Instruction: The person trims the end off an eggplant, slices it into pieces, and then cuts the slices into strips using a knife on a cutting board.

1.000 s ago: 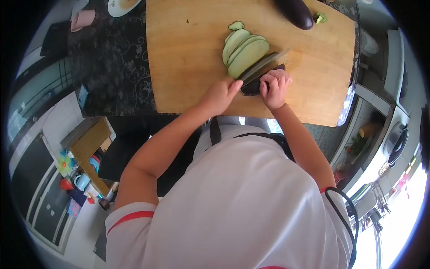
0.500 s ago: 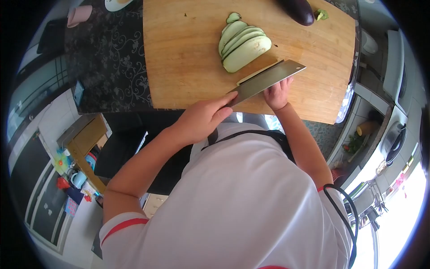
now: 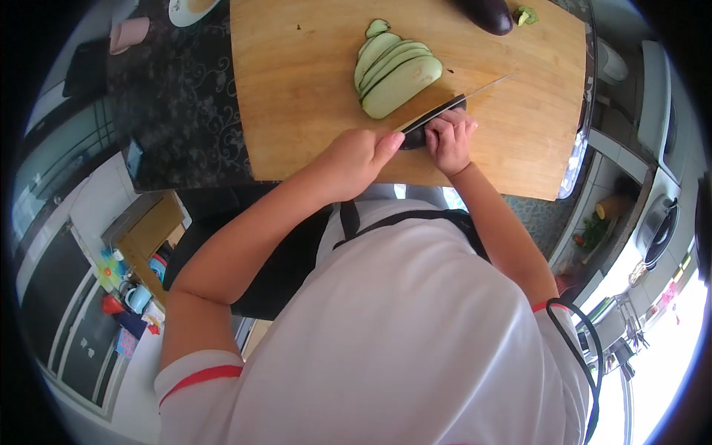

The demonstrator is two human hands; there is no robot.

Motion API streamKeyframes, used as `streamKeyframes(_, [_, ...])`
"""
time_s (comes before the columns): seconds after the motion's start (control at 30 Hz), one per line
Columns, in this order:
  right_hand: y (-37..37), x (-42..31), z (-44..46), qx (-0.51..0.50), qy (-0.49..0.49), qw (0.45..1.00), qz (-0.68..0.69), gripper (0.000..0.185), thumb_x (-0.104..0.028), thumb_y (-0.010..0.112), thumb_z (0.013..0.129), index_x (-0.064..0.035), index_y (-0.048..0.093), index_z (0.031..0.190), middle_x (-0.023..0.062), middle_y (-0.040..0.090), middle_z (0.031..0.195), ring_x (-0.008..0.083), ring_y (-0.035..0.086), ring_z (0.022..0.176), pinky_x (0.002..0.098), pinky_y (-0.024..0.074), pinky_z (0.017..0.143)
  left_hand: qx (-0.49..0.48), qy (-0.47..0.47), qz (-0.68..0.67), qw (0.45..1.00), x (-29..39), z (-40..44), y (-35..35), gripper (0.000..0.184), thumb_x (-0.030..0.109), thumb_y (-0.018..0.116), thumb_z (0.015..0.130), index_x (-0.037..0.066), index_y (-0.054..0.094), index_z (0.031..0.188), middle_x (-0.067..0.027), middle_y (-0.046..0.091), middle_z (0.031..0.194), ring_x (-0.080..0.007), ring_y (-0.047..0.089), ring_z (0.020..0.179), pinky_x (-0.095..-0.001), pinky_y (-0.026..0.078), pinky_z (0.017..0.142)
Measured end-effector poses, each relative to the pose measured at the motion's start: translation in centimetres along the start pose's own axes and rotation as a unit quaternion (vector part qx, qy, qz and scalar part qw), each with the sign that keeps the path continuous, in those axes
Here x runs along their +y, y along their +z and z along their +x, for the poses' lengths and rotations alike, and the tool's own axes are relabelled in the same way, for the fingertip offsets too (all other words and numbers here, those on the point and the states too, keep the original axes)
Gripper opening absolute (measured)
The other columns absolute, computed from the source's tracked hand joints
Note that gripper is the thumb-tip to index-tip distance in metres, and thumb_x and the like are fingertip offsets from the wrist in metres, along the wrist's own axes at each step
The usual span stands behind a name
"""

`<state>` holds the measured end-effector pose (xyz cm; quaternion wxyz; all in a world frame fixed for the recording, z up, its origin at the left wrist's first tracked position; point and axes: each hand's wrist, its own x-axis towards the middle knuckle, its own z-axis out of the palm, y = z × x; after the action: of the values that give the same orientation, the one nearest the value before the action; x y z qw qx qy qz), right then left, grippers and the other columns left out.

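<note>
Wooden cutting board (image 3: 289, 96) up top in the head view, with the eggplant chunk (image 3: 415, 139) sitting toward its near edge, between the hands. Left hand (image 3: 363, 157) is wrapped tight around the knife (image 3: 487, 87), and the right hand (image 3: 451, 139) is half-curled over the chunk, probably pinning it with fingertips tucked back. Pale slices (image 3: 404, 83) lie fanned just past the blade, I'd guess so they don't crowd it. Handle's buried in the fist, blade's nearly edge-on so no clue if it's biting in, and the whole eggplant (image 3: 487, 13) gets cropped.
</note>
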<state>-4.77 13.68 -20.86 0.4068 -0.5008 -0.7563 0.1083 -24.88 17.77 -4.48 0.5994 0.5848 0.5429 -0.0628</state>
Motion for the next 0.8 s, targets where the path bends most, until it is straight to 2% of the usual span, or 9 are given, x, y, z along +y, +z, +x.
streamKeyframes(0.13, [-0.1, -0.3, -0.1, -0.006, -0.004, 1.000, 0.001, 0.027, -0.011, 0.071, 0.069, -0.0160, 0.057, 0.093, 0.0038, 0.055, 0.101, 0.0270, 0.049, 0.097, 0.0414, 0.0351, 0.083, 0.018, -0.019, 0.002, 1.000, -1.8, -3.9, -0.7, 0.047, 0.037, 0.037, 0.099, -0.003, 0.057, 0.085, -0.0226, 0.058, 0.069, -0.0396, 0.055, 0.065, -0.0431, 0.044, 0.064])
streamKeyframes(0.2, [-0.2, -0.5, -0.1, -0.007, 0.007, 1.000, -0.002, 0.027, -0.011, 0.071, 0.069, -0.0159, 0.058, 0.093, 0.0037, 0.054, 0.101, 0.0269, 0.050, 0.097, 0.0414, 0.0351, 0.083, 0.016, -0.001, -0.003, 1.000, -1.8, -2.9, -0.3, 0.046, 0.037, 0.037, 0.099, -0.002, 0.058, 0.087, -0.0227, 0.058, 0.070, -0.0398, 0.055, 0.067, -0.0426, 0.044, 0.065])
streamKeyframes(0.33, [-0.1, -0.6, 0.0, 0.003, 0.017, 1.000, -0.018, 0.028, -0.011, 0.071, 0.069, -0.0158, 0.057, 0.093, 0.0034, 0.054, 0.101, 0.0270, 0.050, 0.098, 0.0414, 0.0351, 0.083, 0.045, 0.107, 0.001, 0.993, -0.2, 2.0, 1.2, 0.044, 0.035, 0.037, 0.099, -0.002, 0.059, 0.090, -0.0238, 0.059, 0.075, -0.0407, 0.056, 0.071, -0.0418, 0.044, 0.068])
streamKeyframes(0.43, [0.1, -0.3, -0.1, -0.002, 0.006, 1.000, -0.009, 0.028, -0.012, 0.071, 0.070, -0.0157, 0.057, 0.094, 0.0035, 0.054, 0.101, 0.0272, 0.049, 0.099, 0.0415, 0.0349, 0.084, 0.007, 0.043, 0.005, 0.999, 0.5, 0.7, -0.1, 0.044, 0.035, 0.037, 0.099, -0.002, 0.059, 0.089, -0.0241, 0.060, 0.076, -0.0408, 0.056, 0.072, -0.0420, 0.045, 0.068])
streamKeyframes(0.53, [0.1, -0.2, -0.1, -0.007, -0.004, 1.000, -0.016, 0.027, -0.012, 0.070, 0.071, -0.0157, 0.057, 0.094, 0.0036, 0.054, 0.102, 0.0275, 0.049, 0.100, 0.0416, 0.0350, 0.084, -0.013, -0.026, -0.020, 0.999, -1.7, -2.9, -1.1, 0.046, 0.037, 0.037, 0.099, -0.002, 0.059, 0.088, -0.0245, 0.060, 0.076, -0.0414, 0.057, 0.073, -0.0436, 0.044, 0.067])
streamKeyframes(0.63, [0.0, -0.3, -0.1, -0.005, 0.009, 1.000, -0.013, 0.027, -0.012, 0.070, 0.070, -0.0160, 0.056, 0.093, 0.0033, 0.054, 0.103, 0.0274, 0.049, 0.100, 0.0417, 0.0349, 0.084, 0.007, -0.005, 0.024, 1.000, -1.4, -2.0, -0.4, 0.046, 0.036, 0.036, 0.099, -0.002, 0.059, 0.086, -0.0242, 0.060, 0.075, -0.0410, 0.057, 0.073, -0.0436, 0.044, 0.067])
streamKeyframes(0.73, [0.1, -0.3, -0.1, 0.000, 0.017, 1.000, -0.014, 0.027, -0.012, 0.071, 0.070, -0.0164, 0.057, 0.093, 0.0029, 0.054, 0.103, 0.0272, 0.049, 0.100, 0.0422, 0.0347, 0.084, 0.002, 0.069, 0.007, 0.998, 0.0, 1.9, 0.1, 0.051, 0.043, 0.031, 0.100, 0.002, 0.049, 0.075, -0.0038, 0.046, 0.055, -0.0170, 0.044, 0.051, -0.0339, 0.040, 0.053])
streamKeyframes(0.8, [0.2, 0.0, 0.1, 0.000, 0.007, 1.000, -0.015, 0.027, -0.013, 0.070, 0.070, -0.0166, 0.057, 0.093, 0.0028, 0.054, 0.103, 0.0269, 0.049, 0.100, 0.0422, 0.0345, 0.084, -0.008, 0.033, 0.029, 0.999, 0.2, 0.5, -0.8, 0.051, 0.041, 0.033, 0.099, -0.002, 0.054, 0.081, -0.0180, 0.055, 0.068, -0.0331, 0.052, 0.064, -0.0403, 0.043, 0.062])
